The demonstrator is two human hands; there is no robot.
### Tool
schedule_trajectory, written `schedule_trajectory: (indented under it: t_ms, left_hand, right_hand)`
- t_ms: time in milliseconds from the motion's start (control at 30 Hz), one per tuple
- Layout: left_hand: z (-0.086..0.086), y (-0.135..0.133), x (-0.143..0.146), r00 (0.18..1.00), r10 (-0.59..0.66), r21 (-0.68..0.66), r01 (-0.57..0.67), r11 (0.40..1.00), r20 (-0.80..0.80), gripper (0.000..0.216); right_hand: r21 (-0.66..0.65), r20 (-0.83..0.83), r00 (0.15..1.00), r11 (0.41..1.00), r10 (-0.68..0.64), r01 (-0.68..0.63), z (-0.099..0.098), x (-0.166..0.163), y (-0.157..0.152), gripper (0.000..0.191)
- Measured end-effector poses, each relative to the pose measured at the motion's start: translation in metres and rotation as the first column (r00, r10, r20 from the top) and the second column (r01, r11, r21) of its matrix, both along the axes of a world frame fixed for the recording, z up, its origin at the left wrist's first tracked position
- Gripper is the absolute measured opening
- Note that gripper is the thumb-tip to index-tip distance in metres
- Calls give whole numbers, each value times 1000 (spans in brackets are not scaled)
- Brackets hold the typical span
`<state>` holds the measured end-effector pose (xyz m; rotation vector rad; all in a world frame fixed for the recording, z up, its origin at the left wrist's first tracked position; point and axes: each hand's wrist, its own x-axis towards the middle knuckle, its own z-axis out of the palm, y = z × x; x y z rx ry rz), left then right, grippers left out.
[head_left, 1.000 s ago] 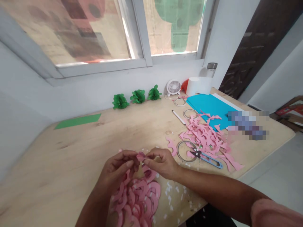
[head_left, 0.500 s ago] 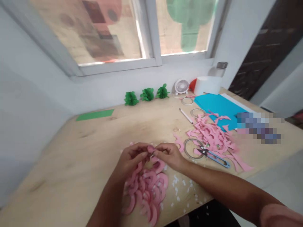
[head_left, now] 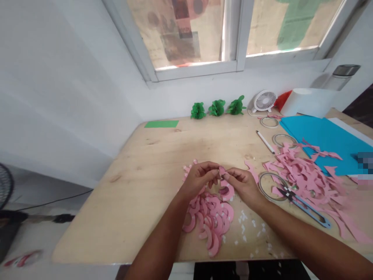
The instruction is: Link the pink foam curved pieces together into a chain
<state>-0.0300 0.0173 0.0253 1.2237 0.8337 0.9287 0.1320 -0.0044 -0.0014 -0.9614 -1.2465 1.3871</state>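
Observation:
A small pink paper piece (head_left: 222, 171) is pinched between the fingertips of both hands above the table. My left hand (head_left: 201, 179) is closed on its left side, and my right hand (head_left: 243, 184) grips it from the right with thumb and fingers. Just below lies a pile of curved pink paper pieces (head_left: 214, 216), several with small white tabs on them. One curved piece with a darker inner patch (head_left: 225, 190) rests under my right hand. White paper bits (head_left: 243, 227) are scattered to the right of the pile.
Thread snips (head_left: 309, 210) lie across a tape ring (head_left: 272, 186) beside pink paper scraps (head_left: 303, 171). Farther back are a white pen (head_left: 265, 142), blue sheets (head_left: 323, 136), a small fan (head_left: 264, 101), green paper ornaments (head_left: 217, 108) and a green strip (head_left: 161, 124).
My view has swung left, so the table's contents sit farther right and a floor fan shows at the left edge. Both hands still hold the pink paper piece together.

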Motion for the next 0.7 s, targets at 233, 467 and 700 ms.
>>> schedule_trajectory:
  t_ms: [233,467,700]
  left_hand:
    - [-5,1,5,997,73,-18,-74,997,-25,20]
    - [-10,2,5,997,70,-32,-70,997,11,18]
    - [-7,1,7,995,93,3,-93,996,-22,26]
  right_hand:
    - [15,7,1000,1000,0,0,0,-1,0,20]
    - [-29,34,999,1000,4,-3,4,-2,-2,20]
    - [-80,-106,990,993,-92,83,0,1,3,17]
